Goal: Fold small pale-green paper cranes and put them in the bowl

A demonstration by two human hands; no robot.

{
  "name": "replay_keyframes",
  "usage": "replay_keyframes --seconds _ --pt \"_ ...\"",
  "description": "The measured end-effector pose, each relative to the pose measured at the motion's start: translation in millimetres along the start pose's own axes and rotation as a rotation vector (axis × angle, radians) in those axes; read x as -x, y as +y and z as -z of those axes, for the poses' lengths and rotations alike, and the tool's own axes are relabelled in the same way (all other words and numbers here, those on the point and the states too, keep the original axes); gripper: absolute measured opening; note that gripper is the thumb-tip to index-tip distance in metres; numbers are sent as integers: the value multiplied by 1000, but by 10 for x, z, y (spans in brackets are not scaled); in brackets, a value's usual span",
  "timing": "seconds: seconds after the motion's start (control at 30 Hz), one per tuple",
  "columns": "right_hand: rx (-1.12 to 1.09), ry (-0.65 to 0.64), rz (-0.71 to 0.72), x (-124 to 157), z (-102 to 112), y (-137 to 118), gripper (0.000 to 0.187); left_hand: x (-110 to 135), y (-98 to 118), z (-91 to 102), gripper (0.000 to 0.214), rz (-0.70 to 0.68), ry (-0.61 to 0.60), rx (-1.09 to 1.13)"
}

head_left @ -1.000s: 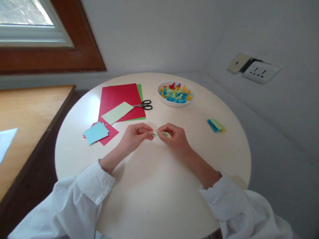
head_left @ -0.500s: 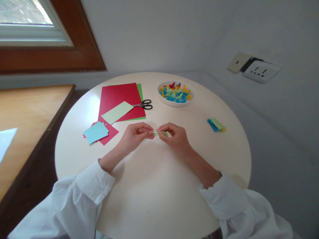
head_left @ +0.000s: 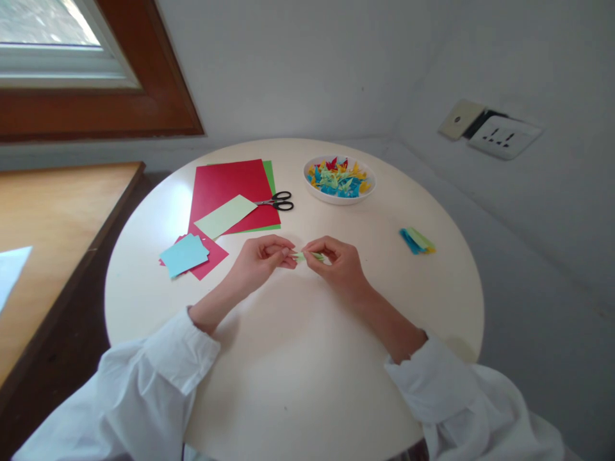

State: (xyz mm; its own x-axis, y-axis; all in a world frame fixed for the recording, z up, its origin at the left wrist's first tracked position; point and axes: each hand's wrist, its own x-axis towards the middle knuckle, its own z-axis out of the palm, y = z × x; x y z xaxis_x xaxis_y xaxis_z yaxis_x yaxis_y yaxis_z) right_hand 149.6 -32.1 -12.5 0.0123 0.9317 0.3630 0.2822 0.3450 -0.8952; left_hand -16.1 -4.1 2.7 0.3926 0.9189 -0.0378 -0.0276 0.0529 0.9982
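Between my fingertips, above the middle of the white round table (head_left: 307, 384), is a small folded piece of light green paper (head_left: 301, 257). My left hand (head_left: 262, 259) pinches its left end between thumb and fingers. From the other side, my right hand (head_left: 339, 262) grips it with thumb and forefinger closed. Much of the folded paper is hidden behind the fingers, so its full shape cannot be made out. Beyond my hands stands a white oval dish (head_left: 340, 200) full of small folded paper pieces (head_left: 339, 178) in red, yellow, blue and light green.
Red sheets (head_left: 230, 182) lie over green paper at the back left. On them rest a light green strip (head_left: 225, 216) and black-handled scissors (head_left: 282, 201). Light blue squares (head_left: 185, 255) overlap red ones nearer me. Folded coloured papers (head_left: 417, 241) lie at the right.
My left fingers have shifted very slightly at the light green folded paper. My right hand keeps its pinch, and everything else on the table stays where it was.
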Motion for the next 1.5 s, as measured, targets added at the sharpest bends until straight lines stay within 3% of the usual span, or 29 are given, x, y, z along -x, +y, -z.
replay_keyframes --seconds 0.27,0.77,1.03,1.5 --pt "-13 -14 23 7 -28 -8 5 17 0 -17 18 -12 -33 -78" --pt "-32 31 82 21 -35 9 4 35 -23 -32 22 -84 86 -74" --pt "19 44 93 29 -37 -18 6 70 0 -73 23 -160 184 -180" --pt "41 66 208 34 -70 -19 9 77 34 -161 28 -74 185 -62"
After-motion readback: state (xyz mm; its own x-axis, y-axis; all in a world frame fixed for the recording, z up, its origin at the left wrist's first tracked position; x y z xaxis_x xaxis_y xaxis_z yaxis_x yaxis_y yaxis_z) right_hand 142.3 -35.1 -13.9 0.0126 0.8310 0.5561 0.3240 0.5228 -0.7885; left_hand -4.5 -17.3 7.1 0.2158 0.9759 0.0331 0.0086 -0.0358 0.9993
